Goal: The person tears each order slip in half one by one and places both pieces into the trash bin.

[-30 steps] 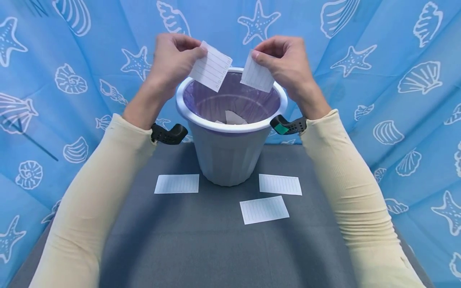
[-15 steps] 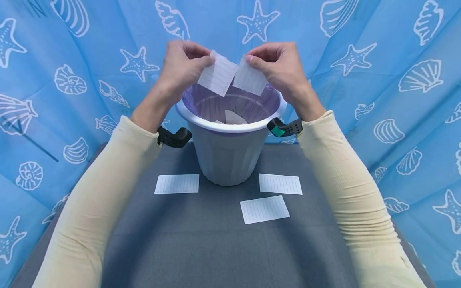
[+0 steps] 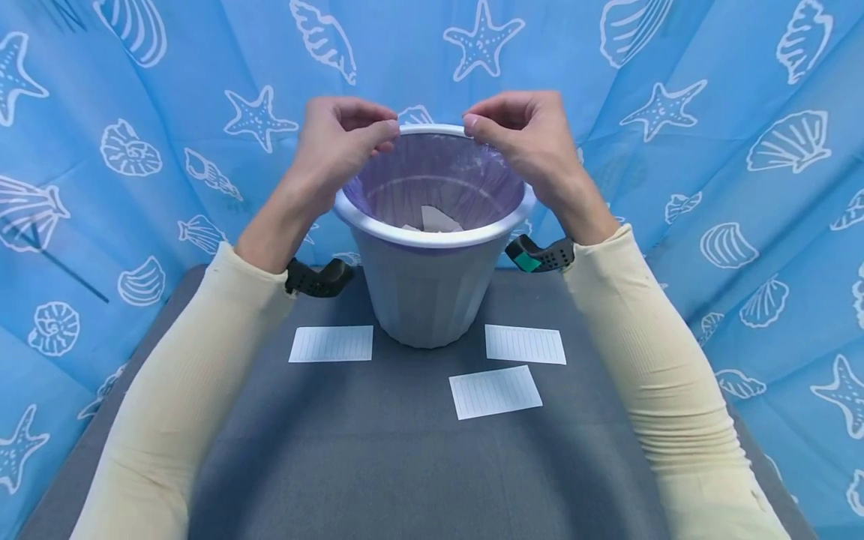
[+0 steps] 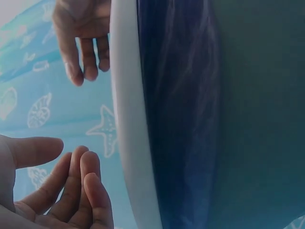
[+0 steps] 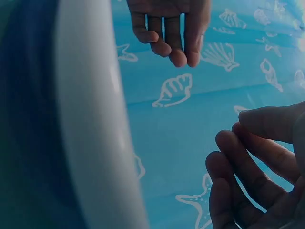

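A grey-white trash can (image 3: 432, 289) with a thick white rim and a purple bag liner (image 3: 432, 169) stands upright in the head view. Pale paper scraps (image 3: 440, 219) lie low inside it. Above the left part of the rim is my left hand (image 3: 340, 142), holding nothing; in the left wrist view its thumb stands apart from its loosely bent fingers (image 4: 71, 191). Over the right part of the rim, my right hand (image 3: 526, 139) is likewise bare. The right wrist view shows its relaxed fingers (image 5: 248, 176), with thumb and index tips close together.
Three lined paper slips lie on the dark grey cloth (image 3: 418, 472): a left slip (image 3: 331, 344), a right slip (image 3: 525, 345) and a nearer slip (image 3: 496, 392). A blue curtain (image 3: 736, 165) with white shells hangs behind the trash can. Each wrist wears a black strap.
The two paper pieces pinched in my hands were brought together over the trash can and are now gone from my fingers. Both hands have lowered slightly toward the rim.
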The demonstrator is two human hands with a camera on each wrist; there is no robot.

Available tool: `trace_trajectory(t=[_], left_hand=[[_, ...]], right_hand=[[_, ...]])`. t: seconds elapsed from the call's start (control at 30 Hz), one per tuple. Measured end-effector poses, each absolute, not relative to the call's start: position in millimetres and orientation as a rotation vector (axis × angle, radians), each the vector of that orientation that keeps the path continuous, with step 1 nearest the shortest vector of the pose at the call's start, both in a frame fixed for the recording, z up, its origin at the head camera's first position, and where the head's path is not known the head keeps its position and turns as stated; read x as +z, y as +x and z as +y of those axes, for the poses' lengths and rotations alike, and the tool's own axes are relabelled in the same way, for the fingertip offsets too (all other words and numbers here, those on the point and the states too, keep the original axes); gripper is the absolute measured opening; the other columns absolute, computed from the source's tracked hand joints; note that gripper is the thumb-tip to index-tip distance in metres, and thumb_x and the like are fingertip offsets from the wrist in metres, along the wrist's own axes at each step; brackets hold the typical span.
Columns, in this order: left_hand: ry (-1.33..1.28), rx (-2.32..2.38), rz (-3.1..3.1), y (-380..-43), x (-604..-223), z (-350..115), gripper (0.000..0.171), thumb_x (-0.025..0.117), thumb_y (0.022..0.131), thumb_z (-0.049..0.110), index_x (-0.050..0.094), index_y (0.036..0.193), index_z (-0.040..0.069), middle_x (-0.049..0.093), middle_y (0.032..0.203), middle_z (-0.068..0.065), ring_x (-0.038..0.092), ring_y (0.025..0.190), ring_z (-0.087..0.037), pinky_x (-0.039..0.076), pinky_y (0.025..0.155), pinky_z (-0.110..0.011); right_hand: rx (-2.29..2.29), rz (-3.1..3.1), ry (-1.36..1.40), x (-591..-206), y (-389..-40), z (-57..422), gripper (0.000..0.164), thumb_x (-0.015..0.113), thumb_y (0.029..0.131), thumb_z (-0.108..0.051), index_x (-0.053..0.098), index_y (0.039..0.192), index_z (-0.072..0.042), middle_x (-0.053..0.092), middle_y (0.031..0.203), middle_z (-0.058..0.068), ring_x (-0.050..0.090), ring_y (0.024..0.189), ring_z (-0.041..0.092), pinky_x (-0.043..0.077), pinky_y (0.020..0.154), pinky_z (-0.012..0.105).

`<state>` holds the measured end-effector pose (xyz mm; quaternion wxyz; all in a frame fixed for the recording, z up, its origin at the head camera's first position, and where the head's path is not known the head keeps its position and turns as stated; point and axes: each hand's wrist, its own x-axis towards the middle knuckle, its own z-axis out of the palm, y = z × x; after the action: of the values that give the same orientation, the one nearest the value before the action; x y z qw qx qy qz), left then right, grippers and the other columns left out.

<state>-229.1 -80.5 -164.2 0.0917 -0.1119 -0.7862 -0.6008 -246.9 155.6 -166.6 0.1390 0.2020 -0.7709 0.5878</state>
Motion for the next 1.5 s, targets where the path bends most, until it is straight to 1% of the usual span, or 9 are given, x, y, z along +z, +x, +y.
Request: trace_trajectory(t=[0.2,0.3,0.47,0.57,0.73,1.0,1.23,1.37,1.5], left_hand=[[-0.444,-1.769,-2.227,-211.6,-173.4,-86.4,0.021,0.070,0.097,0.013,0.073,0.113,0.001,0.071,0.104,-0.010,0.066,0.096,-0.023,0.050,0.091,-0.034],[-0.485,-1.762,-2.174,-202.4,-177.3,-90.2,0.020,0.071,0.096,0.013,0.074,0.112,0.001,0.071,0.102,-0.009,0.066,0.095,-0.023,0.050,0.090,-0.034],[-0.566,-1.775,-2.067,-183.7,-184.2,-96.8,0.018,0.071,0.095,0.010,0.075,0.110,0.000,0.071,0.099,-0.011,0.065,0.095,-0.025,0.050,0.087,-0.031],[-0.591,-1.770,-2.032,-169.6,-190.0,-99.4,0.019,0.072,0.094,0.009,0.075,0.110,0.000,0.071,0.102,-0.012,0.065,0.097,-0.025,0.052,0.089,-0.029],[-0.608,-1.721,-2.018,-149.9,-208.8,-100.2,0.022,0.072,0.095,0.008,0.073,0.114,-0.003,0.071,0.104,-0.010,0.066,0.095,-0.024,0.053,0.090,-0.029],[-0.594,-1.738,-2.023,-130.0,-249.9,-100.0,0.024,0.072,0.094,0.004,0.071,0.116,-0.005,0.071,0.104,-0.008,0.064,0.091,-0.025,0.054,0.081,-0.027],[-0.510,-1.745,-2.078,-129.1,-289.7,-102.2,0.024,0.072,0.094,0.006,0.071,0.115,-0.005,0.071,0.104,-0.011,0.064,0.091,-0.023,0.052,0.080,-0.028],[-0.441,-1.777,-2.095,-134.0,-312.6,-104.6,0.023,0.072,0.095,0.005,0.070,0.115,-0.006,0.070,0.105,-0.013,0.064,0.091,-0.022,0.052,0.080,-0.026],[-0.417,-1.821,-2.108,-139.9,-332.1,-105.7,0.023,0.071,0.095,0.005,0.070,0.114,-0.008,0.070,0.105,-0.016,0.064,0.089,-0.021,0.053,0.078,-0.024]], right_hand=[[1.715,-2.146,0.659,-169.7,-228.5,161.2,0.011,0.078,0.090,-0.008,0.078,0.099,-0.001,0.071,0.088,0.008,0.063,0.081,0.021,0.050,0.077,0.029],[1.748,-2.076,0.718,-172.4,-217.2,163.3,0.009,0.077,0.089,-0.004,0.078,0.097,0.001,0.071,0.087,0.008,0.063,0.079,0.021,0.050,0.075,0.027],[1.761,-1.971,0.847,-181.5,-199.4,166.3,0.008,0.076,0.088,0.002,0.077,0.095,0.005,0.072,0.087,0.011,0.063,0.079,0.022,0.051,0.071,0.026],[1.737,-1.949,0.887,-188.5,-189.6,169.4,0.009,0.074,0.088,0.004,0.077,0.096,0.005,0.072,0.090,0.013,0.064,0.080,0.023,0.053,0.073,0.026],[1.717,-1.963,0.877,-202.0,-172.2,178.4,0.012,0.073,0.088,0.006,0.076,0.100,0.007,0.072,0.093,0.016,0.063,0.081,0.024,0.054,0.075,0.025],[1.674,-2.038,0.769,-234.9,-148.0,193.0,0.016,0.072,0.089,0.006,0.075,0.104,0.007,0.073,0.096,0.014,0.065,0.083,0.022,0.053,0.076,0.024],[1.719,-2.104,0.698,-278.7,-141.8,207.3,0.016,0.070,0.089,0.010,0.073,0.105,0.009,0.073,0.097,0.010,0.067,0.088,0.020,0.053,0.080,0.025],[1.722,-2.174,0.630,-303.5,-142.0,214.2,0.017,0.070,0.091,0.007,0.072,0.107,0.010,0.072,0.099,0.008,0.066,0.090,0.020,0.053,0.080,0.025],[1.700,-2.245,0.556,-325.9,-143.2,220.2,0.018,0.071,0.093,0.002,0.072,0.109,0.008,0.072,0.099,0.005,0.065,0.089,0.019,0.053,0.078,0.024]])
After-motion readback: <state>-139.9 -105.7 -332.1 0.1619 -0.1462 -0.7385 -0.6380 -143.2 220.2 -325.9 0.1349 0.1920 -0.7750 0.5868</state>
